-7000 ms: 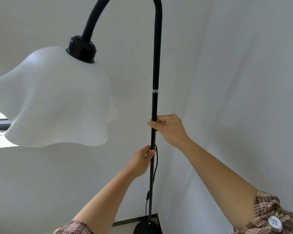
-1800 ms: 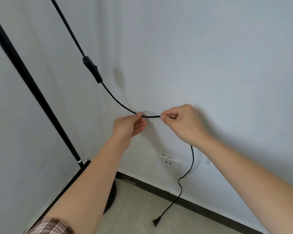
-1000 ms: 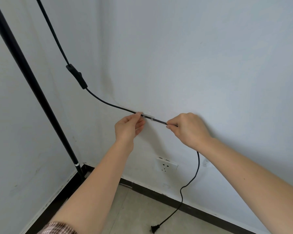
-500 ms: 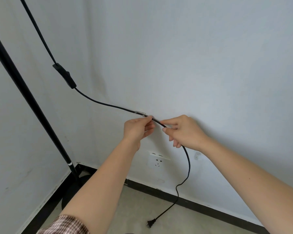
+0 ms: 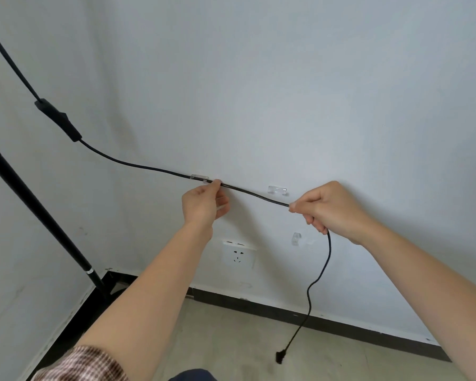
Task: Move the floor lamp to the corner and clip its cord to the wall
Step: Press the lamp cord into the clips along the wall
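The floor lamp's black pole [image 5: 36, 206] slants down into the corner at the left. Its black cord [image 5: 138, 166] runs from the inline switch [image 5: 58, 121] through a clear clip [image 5: 199, 177] on the wall. My left hand [image 5: 204, 204] pinches the cord just right of that clip. My right hand [image 5: 333, 210] grips the cord farther right, holding it taut below a second clear clip [image 5: 277, 190]. A third clear clip [image 5: 296, 238] sits lower on the wall. The cord hangs from my right hand down to the plug [image 5: 280, 356], which dangles over the floor.
A white wall socket [image 5: 238, 255] sits below my left hand. A dark baseboard [image 5: 327, 321] runs along the foot of both walls, above a beige floor [image 5: 231, 347].
My right hand has slid along the cord to the right, stretching it straight and uncovering the second clip. My left hand stays by the first clip. The view has shifted right.
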The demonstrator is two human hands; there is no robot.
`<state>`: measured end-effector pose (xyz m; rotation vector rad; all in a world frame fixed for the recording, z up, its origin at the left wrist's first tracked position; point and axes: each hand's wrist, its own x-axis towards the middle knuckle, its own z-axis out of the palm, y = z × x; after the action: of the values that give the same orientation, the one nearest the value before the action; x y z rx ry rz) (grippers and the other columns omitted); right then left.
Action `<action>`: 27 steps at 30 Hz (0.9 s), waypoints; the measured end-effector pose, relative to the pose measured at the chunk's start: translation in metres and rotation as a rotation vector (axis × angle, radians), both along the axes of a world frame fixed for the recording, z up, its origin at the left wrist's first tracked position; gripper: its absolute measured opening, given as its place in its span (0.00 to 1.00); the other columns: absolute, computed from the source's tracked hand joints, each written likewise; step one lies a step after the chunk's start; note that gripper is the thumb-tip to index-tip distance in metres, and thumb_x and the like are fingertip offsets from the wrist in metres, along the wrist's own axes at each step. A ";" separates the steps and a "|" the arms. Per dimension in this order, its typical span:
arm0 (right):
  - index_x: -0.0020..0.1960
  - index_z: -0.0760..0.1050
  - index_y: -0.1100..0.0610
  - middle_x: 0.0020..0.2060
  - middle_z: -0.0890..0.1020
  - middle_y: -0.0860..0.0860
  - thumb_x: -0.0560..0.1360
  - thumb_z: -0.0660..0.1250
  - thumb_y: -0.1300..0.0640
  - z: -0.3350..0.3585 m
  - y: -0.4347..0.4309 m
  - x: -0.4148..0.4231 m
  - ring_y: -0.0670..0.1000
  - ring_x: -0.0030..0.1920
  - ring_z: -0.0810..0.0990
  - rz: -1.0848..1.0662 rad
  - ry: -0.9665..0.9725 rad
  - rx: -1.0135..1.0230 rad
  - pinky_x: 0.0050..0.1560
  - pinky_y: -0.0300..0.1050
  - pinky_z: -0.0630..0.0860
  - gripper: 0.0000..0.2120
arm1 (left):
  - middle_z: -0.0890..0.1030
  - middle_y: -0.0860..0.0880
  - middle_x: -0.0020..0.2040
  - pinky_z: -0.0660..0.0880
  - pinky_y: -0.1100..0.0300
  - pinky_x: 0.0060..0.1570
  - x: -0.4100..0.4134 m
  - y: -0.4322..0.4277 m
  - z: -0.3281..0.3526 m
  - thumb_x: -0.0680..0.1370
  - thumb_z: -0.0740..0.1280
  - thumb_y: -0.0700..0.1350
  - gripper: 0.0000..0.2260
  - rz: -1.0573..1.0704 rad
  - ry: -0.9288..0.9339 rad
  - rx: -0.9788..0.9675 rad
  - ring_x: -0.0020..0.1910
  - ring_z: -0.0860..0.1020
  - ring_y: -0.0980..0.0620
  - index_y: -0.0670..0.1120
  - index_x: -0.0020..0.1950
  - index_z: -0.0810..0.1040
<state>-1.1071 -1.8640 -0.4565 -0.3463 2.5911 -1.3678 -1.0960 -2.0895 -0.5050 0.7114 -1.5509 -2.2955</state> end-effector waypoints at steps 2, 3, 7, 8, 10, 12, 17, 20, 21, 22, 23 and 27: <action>0.34 0.81 0.62 0.18 0.71 0.45 0.71 0.72 0.58 -0.003 0.000 -0.001 0.47 0.19 0.65 -0.024 0.004 0.013 0.22 0.37 0.64 0.10 | 0.79 0.47 0.33 0.81 0.60 0.31 0.003 0.010 0.000 0.73 0.71 0.47 0.09 -0.104 -0.033 -0.021 0.30 0.79 0.51 0.42 0.38 0.78; 0.35 0.81 0.63 0.19 0.70 0.47 0.70 0.72 0.57 -0.004 0.001 -0.001 0.48 0.20 0.64 -0.033 0.012 0.026 0.22 0.36 0.63 0.09 | 0.79 0.48 0.32 0.80 0.60 0.30 0.005 0.017 0.000 0.72 0.72 0.48 0.10 -0.161 -0.038 -0.027 0.30 0.80 0.51 0.42 0.38 0.79; 0.42 0.75 0.74 0.27 0.62 0.54 0.71 0.70 0.57 -0.005 0.001 -0.002 0.52 0.26 0.58 -0.020 0.087 0.063 0.24 0.36 0.57 0.17 | 0.81 0.50 0.31 0.79 0.63 0.32 0.011 0.049 -0.003 0.73 0.72 0.46 0.08 -0.298 0.017 0.082 0.31 0.81 0.53 0.41 0.39 0.80; 0.43 0.74 0.74 0.26 0.62 0.54 0.72 0.69 0.57 -0.005 0.001 -0.001 0.50 0.25 0.57 -0.016 0.097 0.068 0.23 0.35 0.57 0.18 | 0.81 0.49 0.32 0.79 0.63 0.33 0.011 0.056 -0.003 0.73 0.72 0.44 0.07 -0.307 0.025 0.114 0.31 0.80 0.54 0.40 0.40 0.80; 0.42 0.75 0.74 0.23 0.63 0.51 0.73 0.68 0.57 -0.004 0.002 -0.001 0.48 0.21 0.58 -0.022 0.106 0.078 0.21 0.34 0.58 0.17 | 0.81 0.46 0.33 0.80 0.64 0.35 0.011 0.064 -0.003 0.73 0.71 0.40 0.05 -0.307 0.037 0.171 0.32 0.80 0.53 0.39 0.42 0.80; 0.41 0.77 0.71 0.20 0.64 0.48 0.73 0.69 0.55 -0.005 0.005 -0.001 0.46 0.19 0.60 -0.040 0.113 0.072 0.19 0.32 0.60 0.16 | 0.81 0.45 0.35 0.81 0.65 0.37 0.009 0.067 -0.003 0.74 0.70 0.38 0.04 -0.289 0.046 0.205 0.34 0.80 0.52 0.37 0.43 0.80; 0.35 0.81 0.57 0.16 0.71 0.44 0.71 0.71 0.52 0.003 0.013 -0.001 0.44 0.17 0.67 -0.099 0.128 0.066 0.19 0.32 0.65 0.10 | 0.80 0.43 0.35 0.81 0.66 0.35 0.006 0.072 -0.001 0.74 0.69 0.35 0.03 -0.187 0.024 0.281 0.32 0.80 0.52 0.35 0.42 0.80; 0.33 0.81 0.52 0.20 0.77 0.44 0.70 0.70 0.56 0.010 0.016 0.001 0.42 0.21 0.72 -0.131 0.170 0.039 0.24 0.35 0.70 0.08 | 0.80 0.42 0.35 0.81 0.65 0.34 0.004 0.072 0.002 0.76 0.67 0.34 0.03 -0.191 0.020 0.344 0.29 0.81 0.53 0.34 0.43 0.79; 0.33 0.80 0.51 0.23 0.79 0.46 0.70 0.70 0.57 0.012 0.016 0.002 0.44 0.25 0.74 -0.142 0.197 0.029 0.27 0.37 0.71 0.08 | 0.81 0.42 0.34 0.81 0.64 0.34 0.003 0.070 0.003 0.76 0.66 0.34 0.04 -0.197 0.012 0.362 0.30 0.82 0.52 0.34 0.43 0.78; 0.33 0.81 0.51 0.26 0.81 0.51 0.70 0.69 0.58 0.013 0.015 0.003 0.47 0.28 0.76 -0.152 0.224 0.025 0.30 0.40 0.72 0.08 | 0.82 0.42 0.33 0.81 0.63 0.33 0.002 0.068 0.004 0.76 0.66 0.34 0.04 -0.204 0.001 0.372 0.29 0.82 0.52 0.35 0.43 0.78; 0.33 0.81 0.51 0.29 0.82 0.56 0.70 0.69 0.58 0.014 0.014 0.004 0.49 0.30 0.76 -0.160 0.250 0.024 0.32 0.42 0.73 0.08 | 0.82 0.43 0.31 0.81 0.63 0.33 0.002 0.067 0.004 0.76 0.66 0.34 0.04 -0.216 -0.008 0.372 0.29 0.83 0.52 0.35 0.42 0.78; 0.33 0.80 0.50 0.26 0.80 0.53 0.71 0.70 0.58 0.015 0.010 0.004 0.48 0.29 0.75 -0.189 0.315 -0.025 0.29 0.39 0.72 0.09 | 0.84 0.45 0.29 0.80 0.63 0.30 0.001 0.062 0.004 0.76 0.67 0.37 0.04 -0.257 -0.026 0.331 0.29 0.83 0.51 0.37 0.42 0.79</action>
<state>-1.1029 -1.8536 -0.4418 -0.3531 2.9293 -1.5161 -1.0953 -2.0278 -0.5013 0.6505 -1.3545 -2.7857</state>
